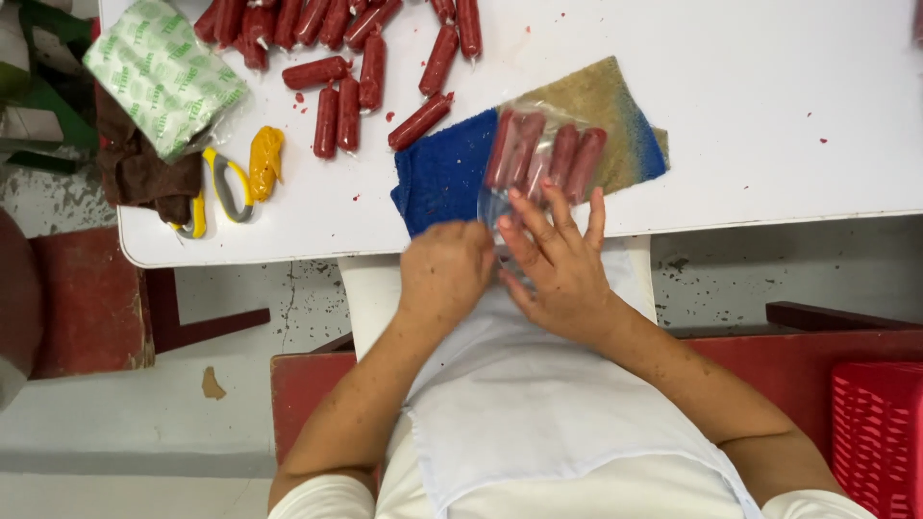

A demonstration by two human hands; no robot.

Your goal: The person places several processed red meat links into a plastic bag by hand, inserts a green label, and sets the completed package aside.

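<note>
A clear plastic bag point(538, 154) holding several red sausages lies on a blue and tan cloth point(444, 173) at the near edge of the white table point(750, 115). My left hand point(444, 271) is curled on the bag's open end at the table edge. My right hand point(560, 258) lies flat with fingers spread over the bag's lower part, touching the sausages. Both hands hold the bag's mouth.
Several loose red sausages point(346, 58) lie at the table's far left. A green-printed packet point(162, 69), yellow-handled scissors point(223, 187), an orange lump point(265, 159) and a brown rag point(139, 173) sit at the left corner. A red crate point(880, 432) stands at right.
</note>
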